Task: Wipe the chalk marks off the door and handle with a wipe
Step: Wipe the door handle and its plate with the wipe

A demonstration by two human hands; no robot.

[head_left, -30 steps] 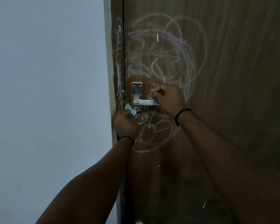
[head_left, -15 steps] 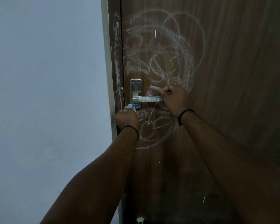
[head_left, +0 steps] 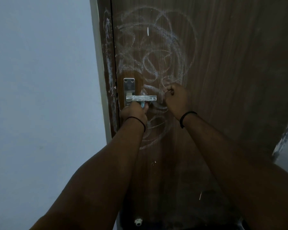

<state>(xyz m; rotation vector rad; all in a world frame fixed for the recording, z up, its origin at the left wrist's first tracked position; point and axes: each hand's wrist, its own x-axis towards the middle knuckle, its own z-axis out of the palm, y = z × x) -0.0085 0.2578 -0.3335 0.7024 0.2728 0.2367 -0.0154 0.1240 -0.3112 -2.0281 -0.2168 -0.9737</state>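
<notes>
A brown wooden door [head_left: 231,63] carries wide loops of white chalk marks [head_left: 186,30] above and below its silver lever handle [head_left: 140,98]. Chalk also streaks the door frame [head_left: 108,67] on the left. My left hand [head_left: 133,114] is just under the handle and grips a small blue wipe [head_left: 142,105], pressing it up against the lever's underside. My right hand [head_left: 176,98] is a curled fist against the door just right of the handle's free end, apart from it; nothing shows in it.
A pale wall [head_left: 40,80] fills the left side beside the frame. A small white stopper [head_left: 138,222] sits low on the door. A pale edge [head_left: 285,140] shows at the far right.
My right hand let go of the handle's end and slid right onto the door. My left hand rose from below the lock plate and moved right, bringing the wipe under the lever.
</notes>
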